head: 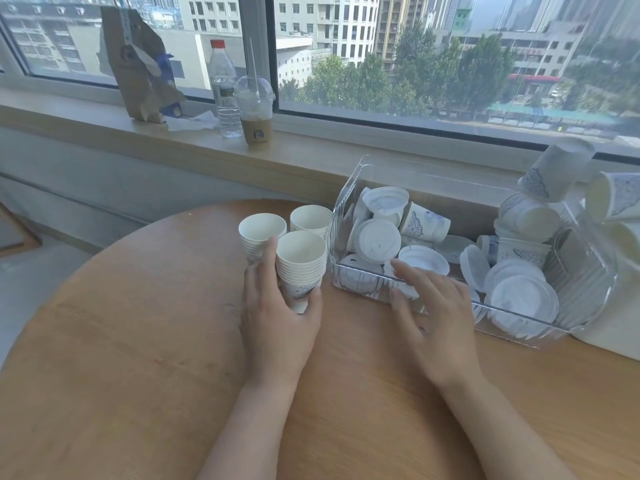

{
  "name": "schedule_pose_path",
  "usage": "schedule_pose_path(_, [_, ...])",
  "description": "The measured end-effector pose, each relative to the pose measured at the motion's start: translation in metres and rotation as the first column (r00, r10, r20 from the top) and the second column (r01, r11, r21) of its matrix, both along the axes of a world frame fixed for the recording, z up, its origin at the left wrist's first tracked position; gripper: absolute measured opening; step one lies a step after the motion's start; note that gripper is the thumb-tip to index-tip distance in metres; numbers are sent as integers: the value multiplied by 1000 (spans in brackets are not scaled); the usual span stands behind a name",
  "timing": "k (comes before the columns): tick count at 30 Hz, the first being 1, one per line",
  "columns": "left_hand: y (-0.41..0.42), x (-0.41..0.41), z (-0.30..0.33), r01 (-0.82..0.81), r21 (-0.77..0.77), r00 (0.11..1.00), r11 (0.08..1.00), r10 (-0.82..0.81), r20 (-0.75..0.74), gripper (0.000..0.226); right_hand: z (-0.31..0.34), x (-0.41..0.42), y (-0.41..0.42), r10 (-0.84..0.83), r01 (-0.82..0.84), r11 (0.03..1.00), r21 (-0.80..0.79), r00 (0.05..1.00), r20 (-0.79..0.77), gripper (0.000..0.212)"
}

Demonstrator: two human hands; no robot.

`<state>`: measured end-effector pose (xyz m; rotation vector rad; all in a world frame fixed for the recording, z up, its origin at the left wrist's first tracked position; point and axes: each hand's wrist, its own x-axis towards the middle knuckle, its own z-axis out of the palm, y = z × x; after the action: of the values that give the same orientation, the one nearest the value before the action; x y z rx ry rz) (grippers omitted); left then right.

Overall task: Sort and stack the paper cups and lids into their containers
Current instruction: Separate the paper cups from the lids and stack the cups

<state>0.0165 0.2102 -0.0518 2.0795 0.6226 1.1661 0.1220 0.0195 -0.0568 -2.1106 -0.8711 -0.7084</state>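
Three stacks of paper cups stand on the round table [138,341], and my left hand [277,313] has its fingers and thumb wrapped round the nearest stack [300,265], gripping it low on its printed base. That low hold leaves the open mouth free, I reckon, so another cup can drop straight in from above. Just beyond my thumb sits the second stack [261,237], touching or nearly touching the one I hold, and the third stack [310,220] stands behind it, hard against the bin's wall.

Over to the right of the grip, my right hand [436,313] reaches out with fingers straight and spread, holding nothing, fingertips at the near rim of the clear bin [519,327]. It looks to be on its way in to pick something.

Inside that clear bin it's a jumble: white lids [519,296] piled flat at the end far from my grip, more lids leaning at the near end, and loose cups [424,225] lying on their sides among them. More cups [554,174] heap up past the bin's far corner; what they rest on I can't make out.

So the sorting is partway, by my judgement: cups stacked beside my grip, plenty still mixed in the bin.
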Motion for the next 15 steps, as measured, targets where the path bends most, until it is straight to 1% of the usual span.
schedule_pose_path(5, [4, -1, 1, -48, -16, 999, 999, 48, 3, 94, 0, 0, 0, -3, 3, 1000, -3, 1000, 0, 34])
schedule_pose_path(11, [1, -1, 1, 4, -17, 1000, 1000, -5, -24, 95, 0, 0, 0, -9, 9, 1000, -6, 1000, -15, 35])
schedule_pose_path(15, [-2, -1, 3, 8, -10, 1000, 1000, -8, 0, 96, 1, 0, -1, -16, 15, 1000, -20, 999, -32, 35])
